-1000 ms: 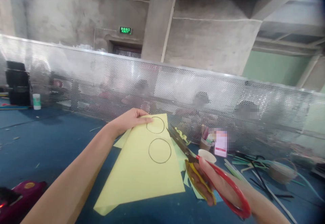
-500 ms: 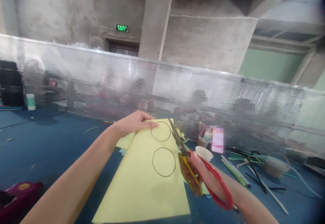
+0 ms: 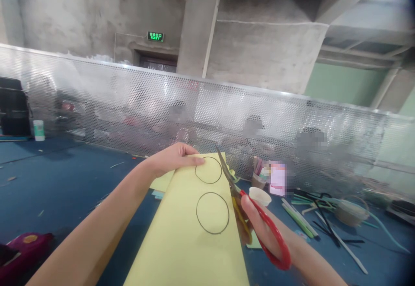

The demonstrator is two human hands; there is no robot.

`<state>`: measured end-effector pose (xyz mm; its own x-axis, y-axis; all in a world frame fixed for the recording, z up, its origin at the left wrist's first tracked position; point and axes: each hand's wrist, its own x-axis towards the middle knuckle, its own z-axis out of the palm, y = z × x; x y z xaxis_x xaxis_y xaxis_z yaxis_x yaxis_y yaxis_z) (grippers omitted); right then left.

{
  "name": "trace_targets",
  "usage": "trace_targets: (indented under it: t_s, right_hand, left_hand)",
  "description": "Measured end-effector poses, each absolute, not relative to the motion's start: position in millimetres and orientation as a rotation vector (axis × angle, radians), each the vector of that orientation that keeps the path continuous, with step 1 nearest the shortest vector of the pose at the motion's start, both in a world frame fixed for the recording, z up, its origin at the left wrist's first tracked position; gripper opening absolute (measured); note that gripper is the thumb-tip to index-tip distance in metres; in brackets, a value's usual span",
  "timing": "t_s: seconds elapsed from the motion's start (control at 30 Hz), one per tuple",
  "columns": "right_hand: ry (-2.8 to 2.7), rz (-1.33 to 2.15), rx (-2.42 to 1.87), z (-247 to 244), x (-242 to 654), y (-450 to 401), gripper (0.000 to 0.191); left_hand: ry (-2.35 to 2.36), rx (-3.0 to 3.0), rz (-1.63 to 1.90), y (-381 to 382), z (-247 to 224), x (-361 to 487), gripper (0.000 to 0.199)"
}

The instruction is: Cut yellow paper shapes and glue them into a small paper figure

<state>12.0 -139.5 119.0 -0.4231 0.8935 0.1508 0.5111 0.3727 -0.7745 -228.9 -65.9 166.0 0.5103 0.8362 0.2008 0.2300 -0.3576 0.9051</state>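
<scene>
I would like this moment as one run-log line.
left hand: pinches yellow paper near far edge | right hand: holds scissors, blades at paper's right edge | paper: bears two drawn circles

The left forearm [image 3: 113, 217] is bare and slender, smooth in outline, narrowing to the wrist [image 3: 152, 167]. The right forearm [image 3: 308, 251], only partly in view, is bare too. The left grip [image 3: 173, 158] and right grip [image 3: 261, 227] are bare human hands, each with a slim, round-tipped thumb [image 3: 248, 208].
</scene>
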Motion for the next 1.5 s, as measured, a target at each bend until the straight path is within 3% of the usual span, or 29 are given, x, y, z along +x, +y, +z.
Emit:
trace_targets:
  t_s: [0.6,1.5]
  right_hand:
    - [-2.115,0.768,-1.169,115.3,10.4,-137.0,0.063]
    - [-2.014,0.945,-1.116,110.8,9.9,-137.7,0.056]
  left_hand:
    - [0.896,1.879,0.803,-67.6,169.4,-230.6,0.032]
    - [0.889,1.880,0.770,-65.1,169.2,-234.4,0.028]
